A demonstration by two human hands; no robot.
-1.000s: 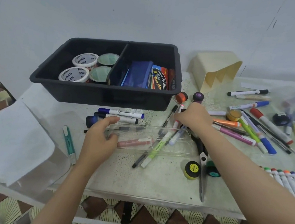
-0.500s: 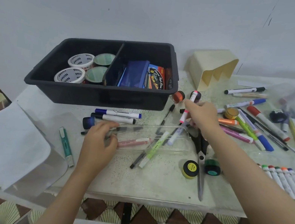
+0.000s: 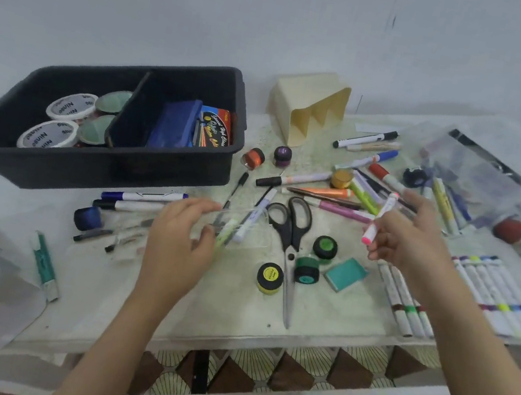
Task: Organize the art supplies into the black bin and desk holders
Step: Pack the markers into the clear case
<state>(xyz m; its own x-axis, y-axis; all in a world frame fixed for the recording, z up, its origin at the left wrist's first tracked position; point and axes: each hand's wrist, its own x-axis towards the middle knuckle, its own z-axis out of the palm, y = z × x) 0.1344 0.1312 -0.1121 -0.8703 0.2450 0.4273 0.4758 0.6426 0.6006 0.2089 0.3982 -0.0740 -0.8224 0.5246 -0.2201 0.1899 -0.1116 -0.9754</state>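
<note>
While the right hand [image 3: 408, 237] pinches a pink-capped marker [image 3: 380, 216] near its lower end, lifted above the worktop [image 3: 226, 306], the left hand [image 3: 180, 239] curls round the near end of a clear plastic case [image 3: 246, 229], though blur softens the exact grip. The marker looks light and stiff, with a smooth barrel that may slip, so a hold at mid-barrel would likely serve best. The case appears thin, rigid and prone to sliding, and is best steadied by its end walls. Black-handled scissors [image 3: 292, 224] lie between the hands. A row of markers [image 3: 495, 298] lines the right edge. The black bin [image 3: 89, 170], partly filled, sits at the rear left, and the cream desk holder [image 3: 302, 107] lies tipped on its side beside it.
</note>
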